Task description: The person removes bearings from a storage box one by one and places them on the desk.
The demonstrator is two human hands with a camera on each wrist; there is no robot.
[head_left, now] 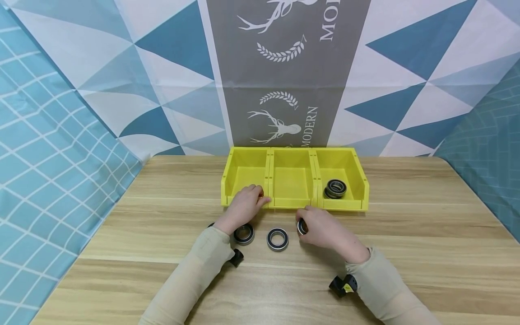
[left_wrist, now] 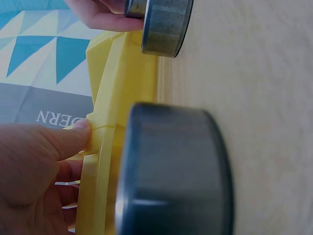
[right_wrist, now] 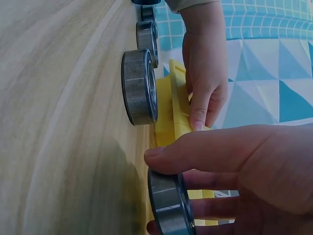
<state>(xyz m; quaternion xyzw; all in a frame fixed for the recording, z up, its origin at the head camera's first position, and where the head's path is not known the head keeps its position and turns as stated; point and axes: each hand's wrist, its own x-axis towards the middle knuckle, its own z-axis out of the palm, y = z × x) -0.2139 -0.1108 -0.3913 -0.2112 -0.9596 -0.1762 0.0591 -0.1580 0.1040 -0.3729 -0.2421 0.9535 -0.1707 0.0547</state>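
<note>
Working with both hands at a wood-grain surface, in front of a row of three joined yellow bins. Pinching a metal ring in the right hand, with thumb and fingertips at opposite sides of the rim, just in front of the middle bin, toward its right side; cannot tell whether touching the surface or lifted off it. Gripping the front edge of the bins with the left hand, near the divider between left and middle, thumb on the yellow edge and fingers behind it. Seemingly at the step of picking up a ring, with the bins perhaps being steadied. Next, probably calls for a firm pinch on the outer rim and a lift high enough to clear a bin's front lip. To look at: round and thick, with smooth silvery sides, a black face between bright edges, and an open centre. Lying flat to the left, in a loose row: a middle ring, a left ring and a far-left ring, mostly hidden by the left wrist from above. Overlapping in the right-hand bin: two more rings.
</note>
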